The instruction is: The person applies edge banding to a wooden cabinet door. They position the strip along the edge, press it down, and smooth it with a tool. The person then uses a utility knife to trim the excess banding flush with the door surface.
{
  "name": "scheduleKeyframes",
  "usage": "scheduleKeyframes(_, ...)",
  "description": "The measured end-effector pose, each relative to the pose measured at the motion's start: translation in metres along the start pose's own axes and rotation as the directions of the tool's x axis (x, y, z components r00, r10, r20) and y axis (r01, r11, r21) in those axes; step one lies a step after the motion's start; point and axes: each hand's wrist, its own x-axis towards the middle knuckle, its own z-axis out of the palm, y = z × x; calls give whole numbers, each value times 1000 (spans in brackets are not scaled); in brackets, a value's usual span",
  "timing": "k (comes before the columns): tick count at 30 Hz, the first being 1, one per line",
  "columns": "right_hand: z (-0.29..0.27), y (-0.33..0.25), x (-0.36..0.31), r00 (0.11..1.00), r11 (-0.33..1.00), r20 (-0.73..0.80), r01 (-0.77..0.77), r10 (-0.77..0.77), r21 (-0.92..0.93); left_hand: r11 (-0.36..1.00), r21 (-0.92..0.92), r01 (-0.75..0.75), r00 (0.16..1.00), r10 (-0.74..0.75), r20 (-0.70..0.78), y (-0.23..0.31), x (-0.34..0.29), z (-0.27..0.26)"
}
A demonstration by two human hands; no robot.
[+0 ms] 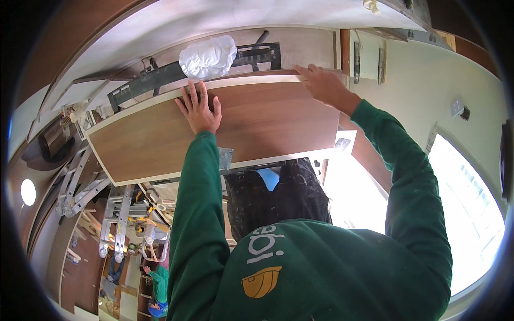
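A wide wood-grain panel (257, 117) with pale edges lies in front of me. My left hand (200, 109) presses on it near the far edge, fingers spread and the palm down. My right hand (325, 85) rests at its far right corner, fingers stretched out over the edge and pointing left. Just beyond the left fingertips, a crumpled white plastic bag (208, 58) sits on a black metal frame (144, 83). The frame runs behind the panel and partly under the bag. A small grey plate (225, 159) shows at the panel's near edge.
Metal ladders (119, 222) stand at the lower left, near a white tub (155, 247) and tools. Another person in a green top (159, 283) and blue cap is further down there. To the right are a bright window (466, 214), a wall outlet (458, 108) and metal drawer runners (357, 61).
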Motion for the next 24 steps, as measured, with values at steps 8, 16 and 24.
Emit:
scheduleKeyframes(8, 38, -15, 30, 973, 981, -164, 138, -159, -133, 1000, -8, -12, 1000, 12, 5, 1, 2, -2)
scheduleKeyframes(16, 29, -75, 68, 991, 910, -6, -120, 133, 396, 1000, 0, -14, 1000, 14, 8, 1, -1, -2)
scheduleKeyframes(24, 46, -78, 79, 952, 755, -30, -221, 303, 618, 1000, 7, 1, 1000, -2, 26, 1, -1, -4)
